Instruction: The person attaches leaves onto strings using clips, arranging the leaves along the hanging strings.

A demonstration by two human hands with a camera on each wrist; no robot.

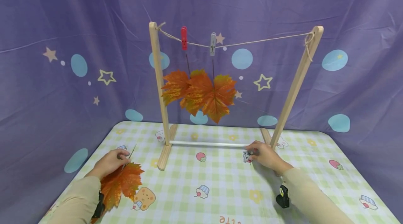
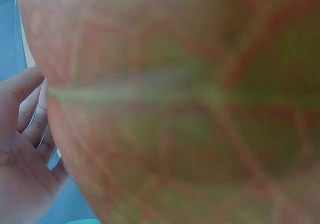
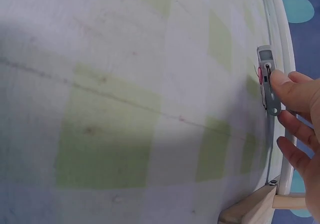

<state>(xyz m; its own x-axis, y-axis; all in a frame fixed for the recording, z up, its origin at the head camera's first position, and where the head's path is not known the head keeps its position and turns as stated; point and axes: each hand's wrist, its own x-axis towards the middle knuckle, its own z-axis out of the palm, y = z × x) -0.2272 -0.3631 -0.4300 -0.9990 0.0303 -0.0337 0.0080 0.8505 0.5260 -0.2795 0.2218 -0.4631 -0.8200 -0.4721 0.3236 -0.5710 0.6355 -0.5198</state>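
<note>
My left hand (image 1: 110,162) pinches the thin stem of an orange artificial maple leaf (image 1: 127,182) at the table's left side. The leaf hangs below the fingers and partly over the wrist; its underside fills most of the left wrist view. Near the right foot of a wooden frame, my right hand (image 1: 266,155) holds a grey clothespin (image 3: 269,79) between thumb and fingers, just above the tablecloth. On the frame's twine (image 1: 261,41), a red clothespin (image 1: 184,38) and another grey clothespin (image 1: 213,44) hold two orange leaves (image 1: 217,94) by their stems.
The frame has a left post (image 1: 160,84), a right post (image 1: 296,85) and a white rod (image 1: 207,144) low between them. A green checked tablecloth (image 1: 176,189) covers the table. Behind hangs a purple curtain (image 1: 94,24) with stars and blue spots.
</note>
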